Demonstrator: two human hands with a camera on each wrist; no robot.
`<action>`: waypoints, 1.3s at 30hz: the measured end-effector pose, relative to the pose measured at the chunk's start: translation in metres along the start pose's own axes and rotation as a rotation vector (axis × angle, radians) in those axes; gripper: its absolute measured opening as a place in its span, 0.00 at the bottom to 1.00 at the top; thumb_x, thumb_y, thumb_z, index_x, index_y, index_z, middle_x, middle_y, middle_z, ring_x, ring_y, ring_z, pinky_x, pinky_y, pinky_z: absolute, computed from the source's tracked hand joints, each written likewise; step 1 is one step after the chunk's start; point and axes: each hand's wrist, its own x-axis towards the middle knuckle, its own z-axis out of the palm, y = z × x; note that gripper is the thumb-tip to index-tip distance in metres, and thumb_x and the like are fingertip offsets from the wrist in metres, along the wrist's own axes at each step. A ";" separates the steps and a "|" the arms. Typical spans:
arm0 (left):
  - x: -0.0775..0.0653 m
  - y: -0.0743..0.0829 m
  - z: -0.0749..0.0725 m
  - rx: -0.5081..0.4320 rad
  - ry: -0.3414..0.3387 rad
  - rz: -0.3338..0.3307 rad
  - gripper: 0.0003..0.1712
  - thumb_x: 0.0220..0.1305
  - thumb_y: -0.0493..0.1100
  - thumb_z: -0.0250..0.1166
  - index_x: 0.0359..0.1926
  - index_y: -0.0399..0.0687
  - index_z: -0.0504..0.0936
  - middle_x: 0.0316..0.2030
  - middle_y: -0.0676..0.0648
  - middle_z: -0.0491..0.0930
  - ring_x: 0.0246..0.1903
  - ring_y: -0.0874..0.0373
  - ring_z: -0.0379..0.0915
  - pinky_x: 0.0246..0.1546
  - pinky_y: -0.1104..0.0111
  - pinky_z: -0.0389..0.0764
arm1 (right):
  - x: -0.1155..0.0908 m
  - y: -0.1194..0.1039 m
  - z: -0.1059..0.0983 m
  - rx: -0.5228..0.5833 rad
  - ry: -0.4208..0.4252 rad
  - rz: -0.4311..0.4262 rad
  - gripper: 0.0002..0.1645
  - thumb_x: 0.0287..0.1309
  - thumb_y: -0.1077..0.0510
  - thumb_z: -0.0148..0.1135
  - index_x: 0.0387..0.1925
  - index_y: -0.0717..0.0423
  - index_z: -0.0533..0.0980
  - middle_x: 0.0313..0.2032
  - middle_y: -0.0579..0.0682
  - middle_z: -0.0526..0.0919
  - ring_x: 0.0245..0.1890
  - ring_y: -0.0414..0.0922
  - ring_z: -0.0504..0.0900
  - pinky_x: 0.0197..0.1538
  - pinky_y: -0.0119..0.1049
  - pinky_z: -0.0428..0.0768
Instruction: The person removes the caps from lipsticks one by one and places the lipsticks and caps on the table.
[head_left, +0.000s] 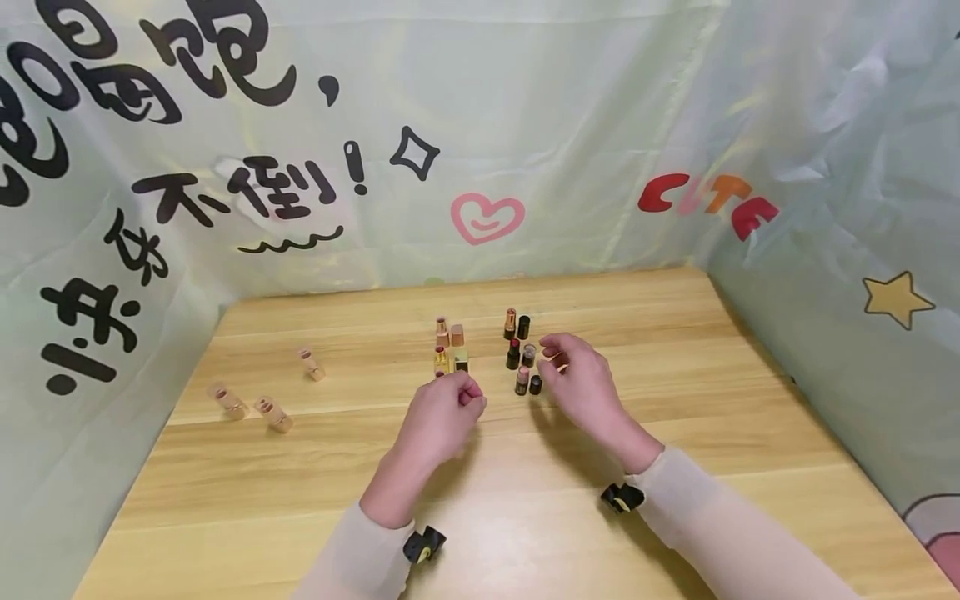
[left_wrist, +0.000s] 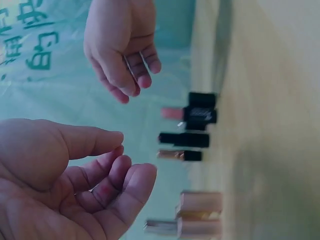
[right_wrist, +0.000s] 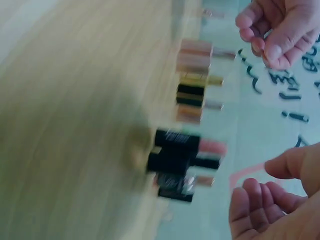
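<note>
My left hand (head_left: 442, 417) hovers in front of a group of uncapped lipsticks, its fingers loosely bent; the left wrist view shows nothing held between thumb and fingers. In that group are a rose-gold lipstick (head_left: 442, 332) beside its cap (head_left: 457, 335) and a gold lipstick (head_left: 441, 360) beside a gold-and-black cap (head_left: 461, 362). The left hand partly hides the nearest items. To the right stand a black-based lipstick (head_left: 511, 323), a dark red lipstick (head_left: 513, 353) and a pink lipstick (head_left: 522, 381), each with a cap beside it. Close to these, my right hand (head_left: 581, 379) is relaxed and holds nothing.
Three pale pink tubes, one of them the nearest tube (head_left: 273, 414), stand apart on the left of the wooden table (head_left: 675, 367). A printed cloth (head_left: 570, 142) hangs along the back and both sides of the table.
</note>
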 end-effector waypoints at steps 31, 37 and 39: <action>-0.004 -0.093 -0.087 -0.013 0.505 -0.198 0.13 0.74 0.44 0.64 0.51 0.40 0.85 0.56 0.32 0.76 0.57 0.34 0.67 0.53 0.45 0.70 | 0.022 -0.131 0.098 0.158 -0.212 -0.298 0.16 0.70 0.58 0.67 0.56 0.60 0.82 0.53 0.54 0.87 0.52 0.51 0.87 0.57 0.43 0.86; 0.012 -0.112 -0.098 -0.009 0.552 -0.287 0.21 0.72 0.43 0.65 0.62 0.41 0.78 0.65 0.30 0.69 0.63 0.32 0.61 0.54 0.43 0.71 | 0.019 -0.144 0.122 0.119 -0.329 -0.232 0.18 0.71 0.58 0.65 0.60 0.56 0.80 0.56 0.51 0.85 0.53 0.48 0.85 0.56 0.36 0.85; 0.017 -0.119 -0.098 -0.021 0.567 -0.310 0.25 0.71 0.42 0.65 0.65 0.41 0.75 0.67 0.30 0.66 0.65 0.31 0.60 0.57 0.42 0.70 | 0.016 -0.146 0.129 0.104 -0.358 -0.214 0.19 0.71 0.57 0.65 0.61 0.55 0.79 0.57 0.50 0.84 0.54 0.47 0.85 0.56 0.35 0.84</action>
